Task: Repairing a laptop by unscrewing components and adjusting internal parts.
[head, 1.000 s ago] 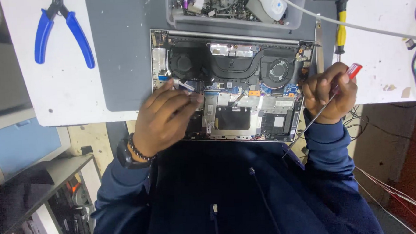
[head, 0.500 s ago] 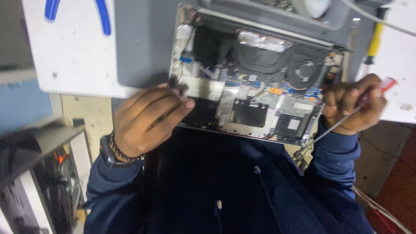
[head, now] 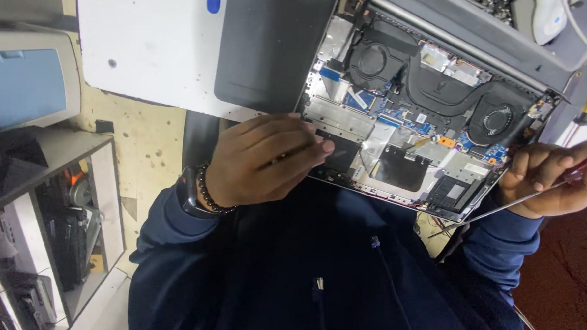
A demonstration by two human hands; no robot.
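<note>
Left hand (head: 260,161), fingers together, pins the open laptop (head: 410,120) steady while right hand (head: 551,177) stays clamped on a screwdriver (head: 506,205).

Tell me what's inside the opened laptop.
Inside the laptop: two black fans, heat pipes, blue circuit board, silver shielding. The left hand covers its near-left corner; what lies beneath is hidden.

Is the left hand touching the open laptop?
Touching. In the head view, the fingers of the left hand lie on the near edge of the open laptop, with no gap visible.
</note>
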